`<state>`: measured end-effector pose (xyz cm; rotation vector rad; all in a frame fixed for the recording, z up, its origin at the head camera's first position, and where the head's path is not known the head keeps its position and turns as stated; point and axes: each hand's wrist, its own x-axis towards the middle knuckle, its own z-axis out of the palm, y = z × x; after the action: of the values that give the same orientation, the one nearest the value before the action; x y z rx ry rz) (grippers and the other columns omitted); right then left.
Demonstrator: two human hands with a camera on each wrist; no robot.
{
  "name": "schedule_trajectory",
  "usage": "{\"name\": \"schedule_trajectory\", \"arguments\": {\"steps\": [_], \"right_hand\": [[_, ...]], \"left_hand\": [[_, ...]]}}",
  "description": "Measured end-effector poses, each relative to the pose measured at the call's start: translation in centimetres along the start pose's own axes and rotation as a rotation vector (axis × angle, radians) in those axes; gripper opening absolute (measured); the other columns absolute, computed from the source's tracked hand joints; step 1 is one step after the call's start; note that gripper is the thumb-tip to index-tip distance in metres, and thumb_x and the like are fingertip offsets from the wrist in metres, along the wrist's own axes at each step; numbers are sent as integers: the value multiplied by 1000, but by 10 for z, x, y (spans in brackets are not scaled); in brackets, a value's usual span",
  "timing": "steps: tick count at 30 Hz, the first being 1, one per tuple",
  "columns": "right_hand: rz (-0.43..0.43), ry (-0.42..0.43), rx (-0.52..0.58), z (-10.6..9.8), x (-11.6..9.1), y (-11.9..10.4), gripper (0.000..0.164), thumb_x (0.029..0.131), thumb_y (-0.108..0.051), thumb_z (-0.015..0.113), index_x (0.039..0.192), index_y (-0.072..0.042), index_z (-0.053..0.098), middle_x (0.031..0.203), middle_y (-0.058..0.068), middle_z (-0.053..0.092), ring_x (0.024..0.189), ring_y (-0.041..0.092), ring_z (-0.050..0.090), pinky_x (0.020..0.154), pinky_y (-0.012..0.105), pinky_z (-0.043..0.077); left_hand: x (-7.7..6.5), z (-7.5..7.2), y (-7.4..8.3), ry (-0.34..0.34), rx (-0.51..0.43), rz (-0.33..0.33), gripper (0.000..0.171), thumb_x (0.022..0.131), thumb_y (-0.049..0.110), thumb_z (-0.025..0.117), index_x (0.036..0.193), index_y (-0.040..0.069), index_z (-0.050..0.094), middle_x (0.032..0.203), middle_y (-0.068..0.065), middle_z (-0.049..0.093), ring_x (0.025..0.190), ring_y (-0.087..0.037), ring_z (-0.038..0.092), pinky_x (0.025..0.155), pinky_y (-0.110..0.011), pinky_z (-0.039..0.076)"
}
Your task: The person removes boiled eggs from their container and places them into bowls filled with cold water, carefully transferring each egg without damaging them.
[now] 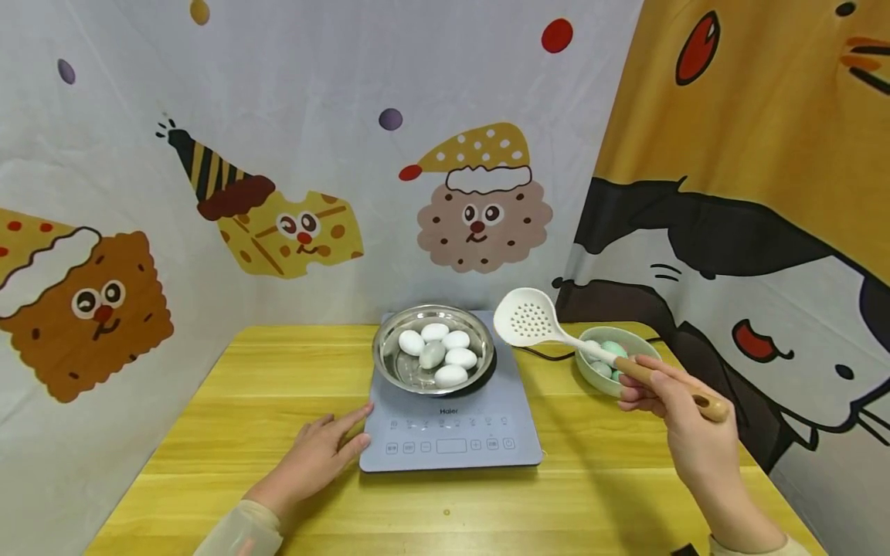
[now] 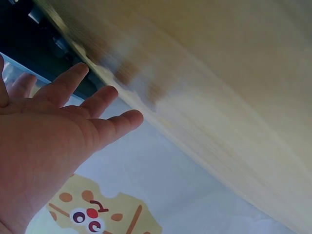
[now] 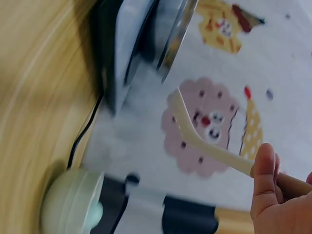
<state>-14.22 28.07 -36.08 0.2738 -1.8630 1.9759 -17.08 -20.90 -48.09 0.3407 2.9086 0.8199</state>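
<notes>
My right hand [image 1: 695,432] grips the wooden handle of a white slotted skimmer [image 1: 526,318]. Its perforated head is raised, just right of a round steel pan [image 1: 385,363]. Several white eggs [image 1: 450,376], one of them greyer, lie in that pan, which stands on a grey induction cooktop [image 1: 452,425]. At the cooktop's left edge is my left hand [image 1: 313,455], fingertips right at the side and fingers spread. The left wrist view shows that hand's palm [image 2: 53,141] with fingers extended. In the right wrist view the skimmer [image 3: 187,129] appears edge-on.
Behind the skimmer's handle, a pale green bowl [image 1: 591,374] holds several light green eggs [image 1: 613,349]. A black cord [image 1: 549,356] runs between cooktop and bowl. The wooden table [image 1: 278,386] meets a cartoon-printed cloth [image 1: 313,93] at its back.
</notes>
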Motion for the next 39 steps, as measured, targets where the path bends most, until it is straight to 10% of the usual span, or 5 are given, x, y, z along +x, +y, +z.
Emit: {"name": "schedule_trajectory", "arguments": {"steps": [6,22,29,39], "right_hand": [[-83,-146,45,32,5,5,33,112,-2,50,135,18,63,111,13,81,89,17,81,76,33,68],[-430,-290,-295,88,7,36,35,96,17,62,129,11,70,110,-1,82,85,0,76,70,20,65],[-777,-344,-553,113,20,40,28,101,-9,68,124,4,76,116,18,81,99,24,79,86,16,61],[-914,-398,-701,142,21,34,42,111,-28,53,124,3,77,111,14,83,93,26,80,80,38,67]], "left_hand": [[1,-1,1,1,-6,-4,59,109,57,52,163,33,47,158,-7,59,148,-63,41,123,-84,18],[0,-1,0,9,-3,-2,59,109,58,52,163,34,47,158,-6,60,148,-62,42,121,-85,19],[-1,1,0,9,-8,-5,59,109,57,52,163,32,47,158,-6,60,147,-62,43,121,-86,20],[-2,1,0,8,-17,-11,59,109,57,52,163,33,47,158,-7,60,148,-62,41,121,-85,19]]}}
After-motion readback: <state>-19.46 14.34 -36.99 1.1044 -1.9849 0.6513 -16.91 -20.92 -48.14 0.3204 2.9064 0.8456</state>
